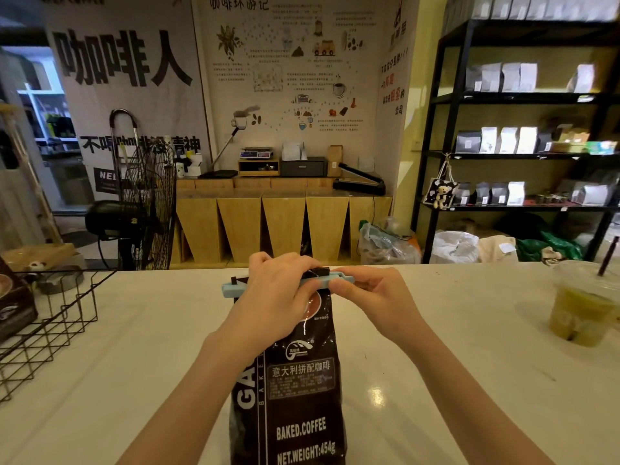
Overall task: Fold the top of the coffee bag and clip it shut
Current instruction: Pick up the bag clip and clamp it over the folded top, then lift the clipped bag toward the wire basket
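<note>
A dark brown coffee bag (295, 391) with white lettering stands upright on the white counter (134, 380), right in front of me. Its top is folded over, and a light blue bar clip (231, 288) lies across the fold. My left hand (278, 297) wraps over the bag's top and covers the clip's middle. My right hand (369, 293) pinches the clip's right end between thumb and fingers. Only a small piece of the folded top pokes out above the clip.
A black wire basket (50, 327) sits on the counter at the left, with another coffee bag (13, 303) behind it. A plastic cup with a green drink (583, 310) and a straw stands at the right. A fan and shelves lie beyond the counter.
</note>
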Demonstrator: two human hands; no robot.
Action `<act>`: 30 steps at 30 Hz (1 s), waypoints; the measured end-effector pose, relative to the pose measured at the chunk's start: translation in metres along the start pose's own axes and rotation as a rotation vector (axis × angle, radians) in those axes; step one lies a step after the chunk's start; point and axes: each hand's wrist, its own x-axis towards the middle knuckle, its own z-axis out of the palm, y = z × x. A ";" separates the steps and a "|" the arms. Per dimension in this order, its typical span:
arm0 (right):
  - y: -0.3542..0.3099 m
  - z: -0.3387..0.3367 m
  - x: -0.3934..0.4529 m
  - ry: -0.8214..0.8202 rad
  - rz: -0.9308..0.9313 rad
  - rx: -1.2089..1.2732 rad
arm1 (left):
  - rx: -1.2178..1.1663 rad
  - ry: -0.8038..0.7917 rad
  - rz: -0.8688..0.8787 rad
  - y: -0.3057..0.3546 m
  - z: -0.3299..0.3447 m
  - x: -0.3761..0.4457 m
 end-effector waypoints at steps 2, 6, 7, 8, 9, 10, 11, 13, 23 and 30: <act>0.004 0.005 0.000 0.058 -0.028 -0.026 | 0.020 0.010 -0.009 -0.001 0.003 0.000; 0.010 0.009 -0.001 0.113 -0.037 -0.051 | 0.043 0.028 -0.013 -0.004 0.005 0.002; 0.011 0.009 -0.001 0.110 -0.022 -0.033 | 0.040 0.036 -0.015 -0.004 0.006 0.002; 0.011 0.009 -0.001 0.101 0.002 -0.001 | 0.038 0.049 -0.014 -0.003 0.006 0.002; 0.011 0.010 0.000 0.091 0.030 0.039 | 0.049 0.065 -0.010 -0.003 0.007 0.000; 0.012 0.010 0.000 0.085 0.061 0.077 | 0.079 0.089 -0.008 -0.004 0.008 -0.002; 0.013 0.010 0.000 0.086 0.093 0.106 | 0.127 0.121 -0.015 -0.006 0.009 -0.006; 0.018 0.010 0.001 0.095 0.162 0.158 | 0.192 0.181 -0.114 -0.016 0.010 -0.018; 0.032 0.026 -0.005 0.122 0.412 0.392 | -0.991 -0.297 -0.803 -0.063 0.001 -0.077; 0.043 0.033 -0.032 -0.260 0.626 0.236 | -1.064 -0.109 -0.821 -0.064 0.015 -0.083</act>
